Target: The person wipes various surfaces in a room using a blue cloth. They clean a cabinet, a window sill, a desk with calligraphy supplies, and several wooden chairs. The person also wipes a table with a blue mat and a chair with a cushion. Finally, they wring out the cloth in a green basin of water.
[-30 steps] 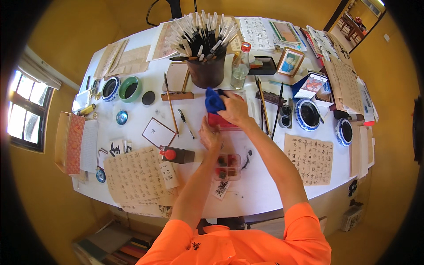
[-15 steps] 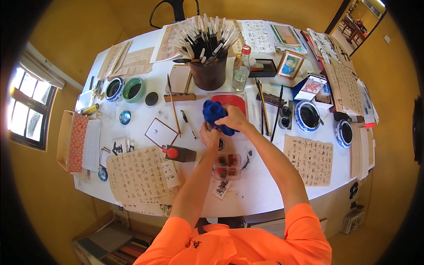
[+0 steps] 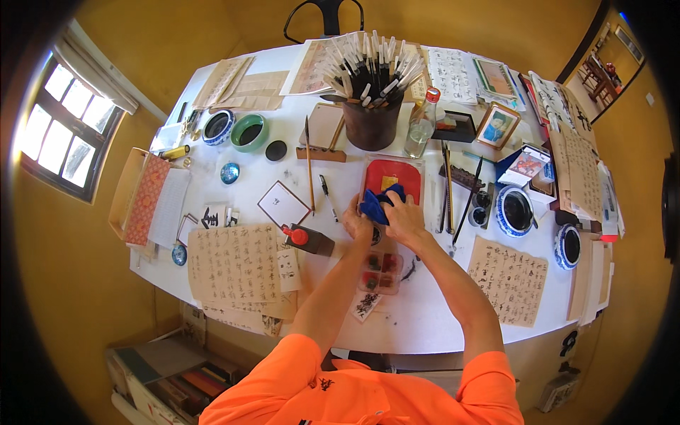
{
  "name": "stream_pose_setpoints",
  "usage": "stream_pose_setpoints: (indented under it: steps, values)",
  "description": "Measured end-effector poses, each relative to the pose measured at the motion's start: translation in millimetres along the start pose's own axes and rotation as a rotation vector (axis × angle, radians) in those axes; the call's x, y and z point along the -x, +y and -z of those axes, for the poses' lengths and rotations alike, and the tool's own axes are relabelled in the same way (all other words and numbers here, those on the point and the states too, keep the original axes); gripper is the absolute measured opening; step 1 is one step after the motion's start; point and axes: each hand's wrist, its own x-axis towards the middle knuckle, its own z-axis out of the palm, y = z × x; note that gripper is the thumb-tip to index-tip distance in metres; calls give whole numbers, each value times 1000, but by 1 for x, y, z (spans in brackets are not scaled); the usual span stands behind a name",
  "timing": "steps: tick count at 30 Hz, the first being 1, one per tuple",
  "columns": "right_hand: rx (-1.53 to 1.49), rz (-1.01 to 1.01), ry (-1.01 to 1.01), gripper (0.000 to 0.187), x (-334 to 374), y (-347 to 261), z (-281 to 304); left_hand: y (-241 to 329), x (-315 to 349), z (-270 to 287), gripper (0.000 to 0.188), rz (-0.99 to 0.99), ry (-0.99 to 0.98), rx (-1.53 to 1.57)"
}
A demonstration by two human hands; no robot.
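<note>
My right hand [image 3: 404, 220] grips a blue cloth [image 3: 372, 210] and presses it down beside my left hand. Curled fingers of my left hand [image 3: 358, 222] meet the cloth's left side; whatever they close on is hidden by the cloth and the hand. Just beyond both hands lies a red tray [image 3: 411, 185] in a clear plastic box, with a yellow piece [image 3: 389, 183] on it. A small round dark dish [image 3: 376, 236] shows partly below my hands. Nearer me sits a clear divided box [image 3: 380, 273] with red and dark contents.
A dark pot [image 3: 372, 127] full of brushes stands beyond the tray, with a glass bottle [image 3: 421, 129] beside it. To the left are a dark red-capped bottle [image 3: 309, 240] and written sheets [image 3: 234, 263]. Brushes [image 3: 448, 188] and a blue-white bowl [image 3: 515, 211] lie right.
The bunched cloth, raised over my left hand before, is now lower and flatter, with my right hand pushing from above. The yellow piece has come into sight. The whole view has shifted.
</note>
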Motion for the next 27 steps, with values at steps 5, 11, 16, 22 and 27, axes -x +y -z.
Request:
stream_pose_setpoints:
  steps: [5, 11, 16, 22, 27]
  values:
    - [-33, -167, -3, 35, 30, 42, 17, 41, 17, -7, 30, 101, -53, 146]
    - [-191, -280, 237, 37, -14, 66, 43, 49, 16, 1, 29, 53, 11, -33]
    - [-25, -439, 152, 34, -60, 80, -7, 81, 28, 2, 28, 47, -37, -176]
    - [-124, -396, 110, 39, -40, 63, -2, 75, 22, 8, 29, 125, -30, -26]
    - [-156, -371, 70, 47, 4, 47, 1, 70, 22, 5, 29, 72, -44, -47]
